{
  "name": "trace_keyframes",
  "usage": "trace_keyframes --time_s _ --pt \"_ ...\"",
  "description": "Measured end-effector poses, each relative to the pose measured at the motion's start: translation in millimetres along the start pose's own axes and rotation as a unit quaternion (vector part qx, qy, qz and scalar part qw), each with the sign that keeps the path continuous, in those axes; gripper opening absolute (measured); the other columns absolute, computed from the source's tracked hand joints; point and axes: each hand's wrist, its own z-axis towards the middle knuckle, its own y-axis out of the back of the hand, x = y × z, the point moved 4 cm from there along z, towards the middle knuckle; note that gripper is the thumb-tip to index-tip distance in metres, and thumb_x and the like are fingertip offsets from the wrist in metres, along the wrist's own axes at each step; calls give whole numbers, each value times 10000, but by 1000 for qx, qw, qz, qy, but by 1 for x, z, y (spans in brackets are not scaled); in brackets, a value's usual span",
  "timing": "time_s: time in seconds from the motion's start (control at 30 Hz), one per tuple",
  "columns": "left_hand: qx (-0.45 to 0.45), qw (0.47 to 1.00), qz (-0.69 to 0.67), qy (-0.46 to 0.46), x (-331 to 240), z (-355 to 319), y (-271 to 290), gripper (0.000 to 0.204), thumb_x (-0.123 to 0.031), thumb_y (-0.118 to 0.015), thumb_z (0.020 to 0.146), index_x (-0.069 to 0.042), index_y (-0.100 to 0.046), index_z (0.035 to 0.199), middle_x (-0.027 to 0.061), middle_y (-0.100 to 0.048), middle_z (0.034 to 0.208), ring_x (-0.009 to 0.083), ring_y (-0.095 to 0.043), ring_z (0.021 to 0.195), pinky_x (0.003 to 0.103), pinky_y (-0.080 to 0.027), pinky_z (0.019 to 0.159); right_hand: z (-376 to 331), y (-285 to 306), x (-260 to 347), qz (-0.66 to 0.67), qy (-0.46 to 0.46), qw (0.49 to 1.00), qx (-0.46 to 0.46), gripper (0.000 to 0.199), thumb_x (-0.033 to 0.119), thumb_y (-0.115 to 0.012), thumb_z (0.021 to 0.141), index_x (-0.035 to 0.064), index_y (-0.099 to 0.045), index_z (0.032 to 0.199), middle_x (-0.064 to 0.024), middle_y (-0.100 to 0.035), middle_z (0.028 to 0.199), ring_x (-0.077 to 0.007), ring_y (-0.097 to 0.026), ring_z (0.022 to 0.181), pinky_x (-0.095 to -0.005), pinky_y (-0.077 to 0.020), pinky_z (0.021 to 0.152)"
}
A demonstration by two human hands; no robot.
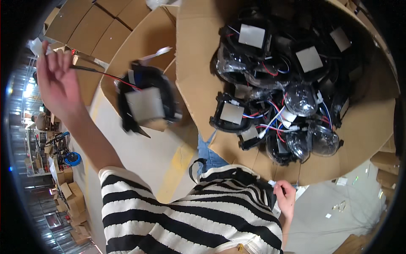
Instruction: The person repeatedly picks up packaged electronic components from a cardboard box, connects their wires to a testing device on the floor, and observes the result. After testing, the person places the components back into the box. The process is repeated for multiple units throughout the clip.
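At the far left we see the left hand (59,80) raised, its fingers curled round a dark cable (91,69); a white scrap (38,47) shows at their tips. From that cable's red and black wires hangs one lamp (146,101), apart from the others, between the left hand and the big carton (192,59). Its pale square panel faces us, slightly tilted; its long axis seems to run roughly up and down (blur keeps us from being sure), and a white plug (163,51) points up and right. Farther right, a heap of lamps (300,99) lies in the carton, turned every which way. So we judge one lamp is in hand and many remain; we cannot count any finished ones. Lower right, the right hand (285,198) has its fingers narrow, seemingly pinching a small white piece (271,183).
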Motion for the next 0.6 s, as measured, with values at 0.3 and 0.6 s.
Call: trace_keyframes --time_s 0.3,0.6 --pt "-75 845 466 250 172 -53 186 169 -187 -539 778 -52 -545 676 -18 -462 559 54 -420 545 202 -316 477 13 -7 -5 -28 -6 999 19 77 65 -530 764 1 -543 723 23 -454 548 -40 -382 524 -193 -320 469" --pt "40 749 279 599 238 -216 219 320 -272 -471 834 15 -582 921 25 -579 771 100 -517 677 242 -423 616 22 -12 -1 -45 -24 997 55 100 91 -527 772 -5 -552 774 9 -488 600 -37 -387 530 -200 -324 472"
